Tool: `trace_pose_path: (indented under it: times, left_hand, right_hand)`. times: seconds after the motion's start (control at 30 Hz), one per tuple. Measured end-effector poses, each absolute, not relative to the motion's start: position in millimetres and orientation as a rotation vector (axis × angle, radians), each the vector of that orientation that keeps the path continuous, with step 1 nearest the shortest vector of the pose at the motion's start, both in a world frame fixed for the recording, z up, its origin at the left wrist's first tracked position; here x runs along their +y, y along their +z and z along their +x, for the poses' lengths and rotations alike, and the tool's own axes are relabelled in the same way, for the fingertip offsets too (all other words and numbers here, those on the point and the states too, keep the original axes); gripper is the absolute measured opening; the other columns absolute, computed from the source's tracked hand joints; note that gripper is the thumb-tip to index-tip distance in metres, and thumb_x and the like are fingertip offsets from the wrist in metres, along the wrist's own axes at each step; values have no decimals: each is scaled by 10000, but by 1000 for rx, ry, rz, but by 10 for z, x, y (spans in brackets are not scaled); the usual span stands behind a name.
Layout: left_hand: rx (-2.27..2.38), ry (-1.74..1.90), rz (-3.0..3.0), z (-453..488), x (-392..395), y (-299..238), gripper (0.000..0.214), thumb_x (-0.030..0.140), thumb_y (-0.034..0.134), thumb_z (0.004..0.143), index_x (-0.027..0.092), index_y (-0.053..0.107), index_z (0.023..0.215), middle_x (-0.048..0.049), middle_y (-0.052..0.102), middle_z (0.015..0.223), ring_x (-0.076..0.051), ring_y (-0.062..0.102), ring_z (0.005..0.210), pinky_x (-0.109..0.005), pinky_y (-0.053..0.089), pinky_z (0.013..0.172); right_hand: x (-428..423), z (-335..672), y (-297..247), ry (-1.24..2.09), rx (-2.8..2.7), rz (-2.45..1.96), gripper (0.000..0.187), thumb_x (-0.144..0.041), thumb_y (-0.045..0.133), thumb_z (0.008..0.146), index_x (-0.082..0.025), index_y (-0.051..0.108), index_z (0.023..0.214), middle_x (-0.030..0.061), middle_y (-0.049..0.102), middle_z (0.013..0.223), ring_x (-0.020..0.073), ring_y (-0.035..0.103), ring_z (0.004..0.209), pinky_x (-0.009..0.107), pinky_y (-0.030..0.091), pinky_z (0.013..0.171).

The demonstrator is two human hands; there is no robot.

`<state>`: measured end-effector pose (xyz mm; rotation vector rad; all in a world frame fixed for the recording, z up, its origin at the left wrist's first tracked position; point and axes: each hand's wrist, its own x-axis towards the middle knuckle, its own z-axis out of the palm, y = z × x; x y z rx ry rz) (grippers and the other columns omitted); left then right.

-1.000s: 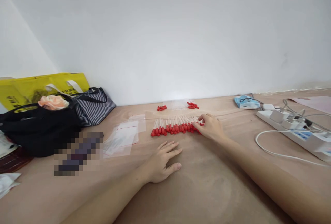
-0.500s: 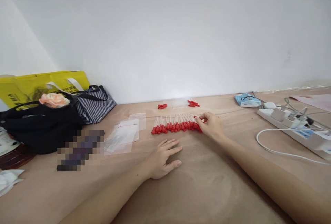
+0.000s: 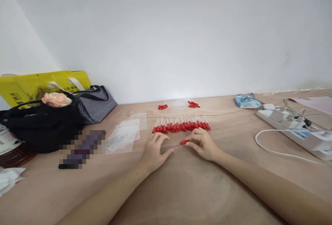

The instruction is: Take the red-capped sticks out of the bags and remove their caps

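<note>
Right hand (image 3: 206,145) just pulled one red-bulbed dropper (image 3: 183,142) nearer, pinching its bulb; left hand (image 3: 153,150) spread around the tube end, so that one's now separate from the far dropper row (image 3: 177,126).

Soft, even light | pale glow low on wall (image 3: 178,91) | faint shadows under forearms (image 3: 259,180) | edges stretched | mosaic patch (image 3: 82,150)
</note>
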<state>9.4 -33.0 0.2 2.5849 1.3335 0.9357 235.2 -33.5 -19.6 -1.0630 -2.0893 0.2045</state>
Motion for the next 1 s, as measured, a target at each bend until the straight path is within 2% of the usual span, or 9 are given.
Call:
trace_pose_path:
  times: [0.17,0.33,0.5,0.7,0.9,1.0]
  left_hand:
    - [1179,805,2768,164,-247,-22,213,313,431,842,222,623,861,-21,648,820,-172,545,802,-353,370,800]
    - [1137,827,2936,200,-207,-47,233,265,400,862,215,628,869,-9,671,790,-152,565,771,-375,332,882]
    - [1092,863,3013,217,-219,-65,219,235,408,859,207,625,878,-7,681,832,-167,580,876,-405,280,972]
    - [1021,923,3120,218,-176,-118,214,232,428,855,174,611,948,-32,671,953,-185,574,970,-432,291,994]
    - [883,1133,3127,212,-147,-151,190,181,445,839,151,631,856,-52,683,903,-166,618,890,-450,306,998]
    - [872,1123,3123,223,-165,-147,191,170,443,835,155,633,817,-42,688,864,-159,623,871,-460,291,1012]
  right_hand:
    - [-283,2260,-220,191,-2085,-1045,189,-350,515,803,-246,642,896,27,553,750,148,484,724,316,381,686]
    - [-326,2194,-161,44,-2185,-1068,212,-345,520,799,-237,625,948,48,574,885,172,481,821,349,341,743]
    - [-316,2124,-143,-145,-2260,-1060,217,-323,462,840,-225,639,919,42,590,786,168,461,774,343,303,721]
    - [-328,2106,-152,-314,-2252,-991,217,-293,445,851,-204,640,886,42,584,760,158,429,744,328,271,714]
    - [-309,2123,-175,-491,-2215,-945,173,-286,494,822,-206,645,797,20,527,648,145,392,693,317,240,709]
    - [-299,2136,-189,-511,-2221,-946,178,-291,497,820,-204,643,771,14,510,624,140,384,681,316,230,712]
